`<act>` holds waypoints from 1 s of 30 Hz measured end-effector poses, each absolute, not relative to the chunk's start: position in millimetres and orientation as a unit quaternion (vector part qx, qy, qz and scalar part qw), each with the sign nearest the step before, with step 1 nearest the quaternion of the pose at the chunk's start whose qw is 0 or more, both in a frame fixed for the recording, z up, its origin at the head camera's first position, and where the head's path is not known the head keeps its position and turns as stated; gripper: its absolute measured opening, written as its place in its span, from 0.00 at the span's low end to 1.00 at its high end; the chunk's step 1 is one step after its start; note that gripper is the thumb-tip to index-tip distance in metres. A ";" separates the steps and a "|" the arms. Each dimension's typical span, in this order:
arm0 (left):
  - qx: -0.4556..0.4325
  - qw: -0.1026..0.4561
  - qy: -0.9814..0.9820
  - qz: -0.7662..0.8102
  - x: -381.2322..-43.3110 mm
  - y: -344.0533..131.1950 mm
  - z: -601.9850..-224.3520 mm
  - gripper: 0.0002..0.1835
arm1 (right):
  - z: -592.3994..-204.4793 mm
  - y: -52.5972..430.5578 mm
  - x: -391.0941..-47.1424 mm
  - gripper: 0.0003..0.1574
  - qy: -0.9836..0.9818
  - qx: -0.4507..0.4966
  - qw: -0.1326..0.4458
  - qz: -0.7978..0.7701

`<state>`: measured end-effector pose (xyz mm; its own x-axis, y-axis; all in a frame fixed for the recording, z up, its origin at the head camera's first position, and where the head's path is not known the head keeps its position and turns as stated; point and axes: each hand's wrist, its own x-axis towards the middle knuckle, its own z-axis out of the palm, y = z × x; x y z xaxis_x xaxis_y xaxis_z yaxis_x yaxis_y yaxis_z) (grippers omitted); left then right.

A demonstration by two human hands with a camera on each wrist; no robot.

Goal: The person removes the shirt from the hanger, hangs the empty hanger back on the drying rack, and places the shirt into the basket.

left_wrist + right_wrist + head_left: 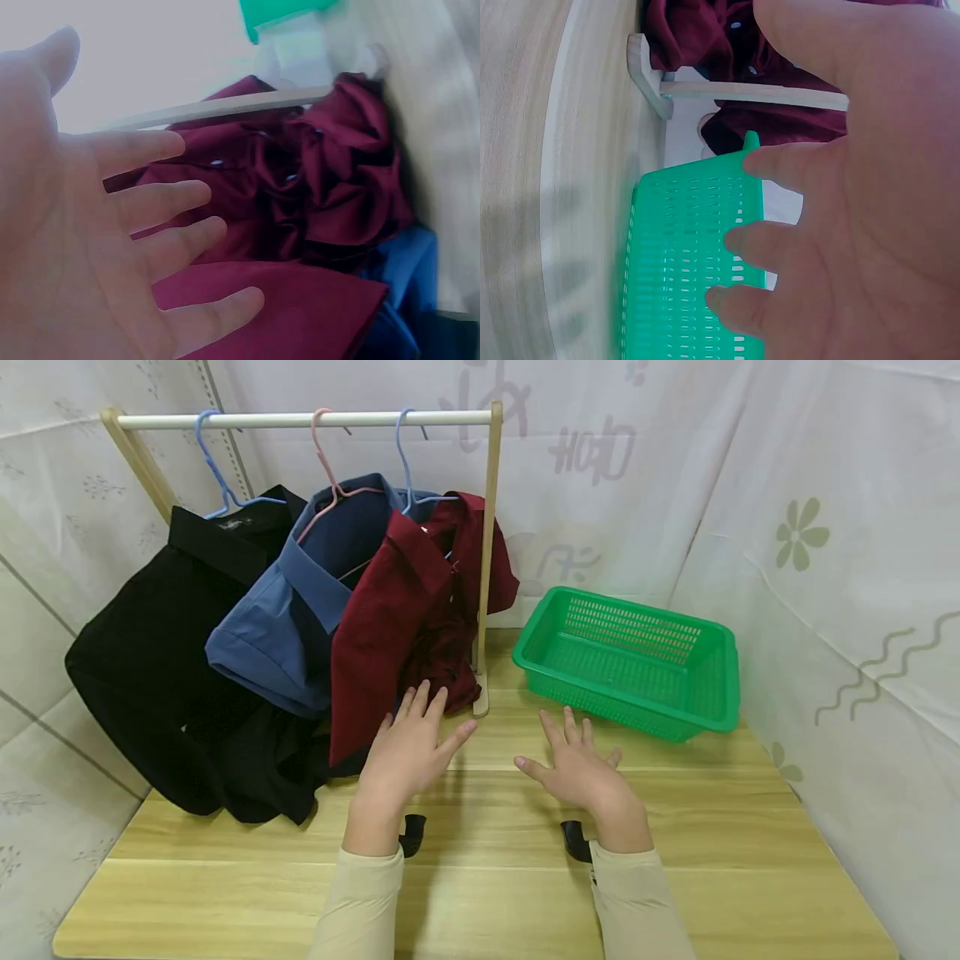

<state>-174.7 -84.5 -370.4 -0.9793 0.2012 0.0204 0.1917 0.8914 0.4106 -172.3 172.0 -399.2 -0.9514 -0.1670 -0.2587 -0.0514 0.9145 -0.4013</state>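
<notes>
My left hand (407, 756) hovers with spread, straight fingers in front of a dark red shirt (390, 610), holding nothing. In the left wrist view the palm (82, 225) faces the shirt's bunched folds and buttons. My right hand (577, 770), fingers spread too, is over the table just in front of a green plastic basket (626, 597), and nothing is in its grasp. The red shirt hangs on a blue hanger (405, 452) at the rack's right end. Beside it a blue shirt (262, 635) hangs on a pink hanger (318, 443), then a black garment (150, 652) on another blue hanger (213, 464).
The rack has a white rail (262, 421) and wooden posts; its right post (491, 527) stands between the red shirt and the basket. A wooden table (495, 902) lies below. White patterned cloth (847, 610) encloses the back and sides.
</notes>
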 end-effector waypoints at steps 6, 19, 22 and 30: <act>0.114 -0.033 0.970 0.214 -170.3 -91.9 -356.2 0.44 | -399.1 170.1 -171.1 0.61 0.967 -0.059 0.152 -0.195; 0.152 -0.165 0.938 0.264 -161.1 -107.3 -293.8 0.34 | -387.3 166.0 -171.5 0.57 0.971 -0.076 0.131 -0.183; 0.154 -0.229 0.922 0.272 -162.9 -113.2 -277.4 0.29 | -375.0 164.5 -176.5 0.57 0.975 -0.092 0.105 -0.172; 0.127 -0.300 0.903 0.279 -173.3 -125.2 -246.9 0.22 | -324.9 160.6 -207.9 0.56 0.952 -0.146 0.058 -0.262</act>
<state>-173.3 -125.2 -246.9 -0.7874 0.0626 0.6133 0.3977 0.8117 0.4278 -207.9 160.6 -324.9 -0.9508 -0.3080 -0.0331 -0.2476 0.8197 -0.5164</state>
